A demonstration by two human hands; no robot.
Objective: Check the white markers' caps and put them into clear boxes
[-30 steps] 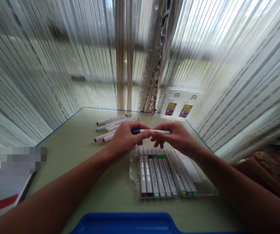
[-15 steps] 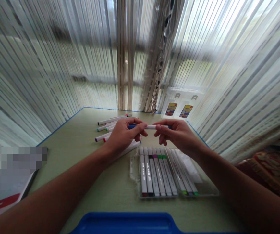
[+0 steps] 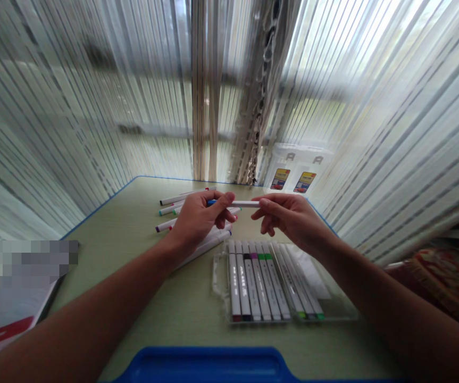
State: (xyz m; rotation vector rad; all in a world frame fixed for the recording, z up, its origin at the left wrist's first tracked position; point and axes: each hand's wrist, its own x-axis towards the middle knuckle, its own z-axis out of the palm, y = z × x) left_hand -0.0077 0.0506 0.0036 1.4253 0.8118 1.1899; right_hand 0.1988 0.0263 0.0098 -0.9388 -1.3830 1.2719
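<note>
Above the table, a white marker (image 3: 245,204) with a blue end is held level between both hands. My left hand (image 3: 207,213) pinches it near the blue end, which partly shows behind the thumb. The fingers of my right hand (image 3: 283,213) are closed on its other end, hiding the tip. Below my right hand lies a clear plastic marker case (image 3: 220,271) with several white markers (image 3: 255,287) side by side in it. Several loose markers (image 3: 169,210) with caps of various colours lie under and beyond my left hand, partly covered by it.
A clear package with two labels (image 3: 304,182) stands at the table's far right corner. At the near edge is a blue tray-like part (image 3: 213,364). A partly blurred flat object (image 3: 9,330) lies at left. String curtains (image 3: 153,106) border the table (image 3: 105,229).
The marker has shifted slightly to the left in my hands. Less of its blue end shows at my left hand, and its right end now sits inside my right fingers.
</note>
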